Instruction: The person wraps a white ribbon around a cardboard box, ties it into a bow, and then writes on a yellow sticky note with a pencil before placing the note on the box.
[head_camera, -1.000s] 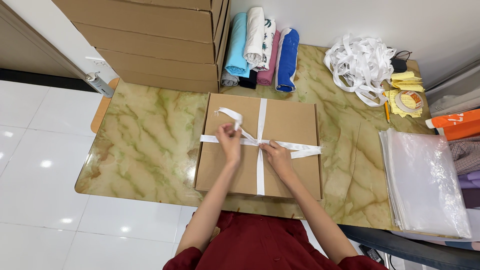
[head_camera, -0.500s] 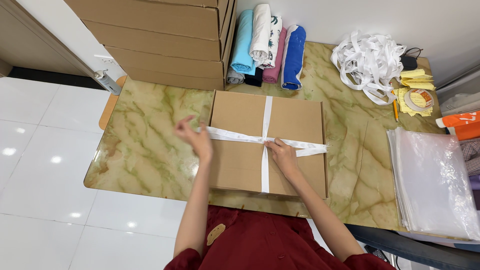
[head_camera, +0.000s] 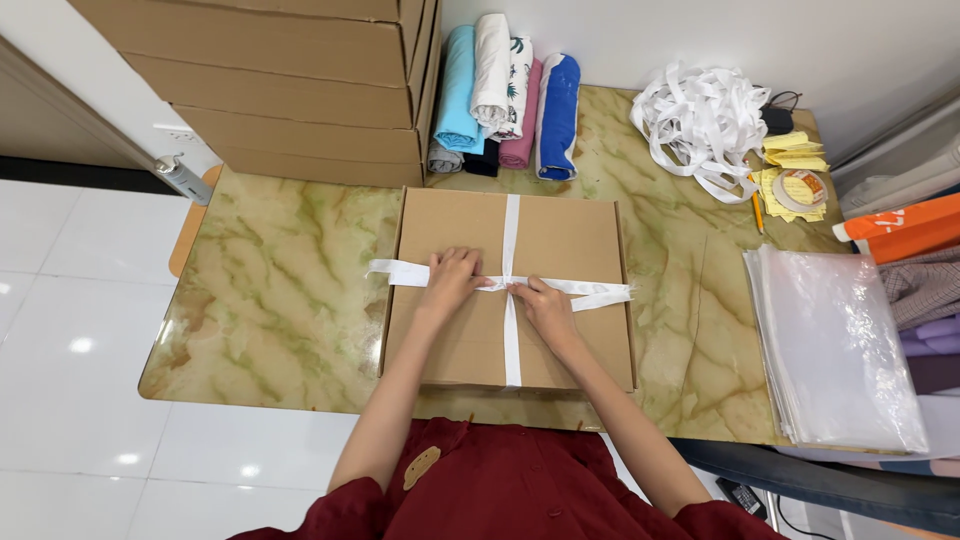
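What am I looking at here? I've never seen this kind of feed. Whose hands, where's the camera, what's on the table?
One picture, from a camera worn on a person's head, looking down. No machine: two bare hands. The left hand and right hand meet on a flat cardboard box, pinching the white ribbon where its two bands cross. The box lies on a green marble table. Behind it: stacked cartons, rolled cloths, a loose ribbon pile. To the right: clear plastic bags.
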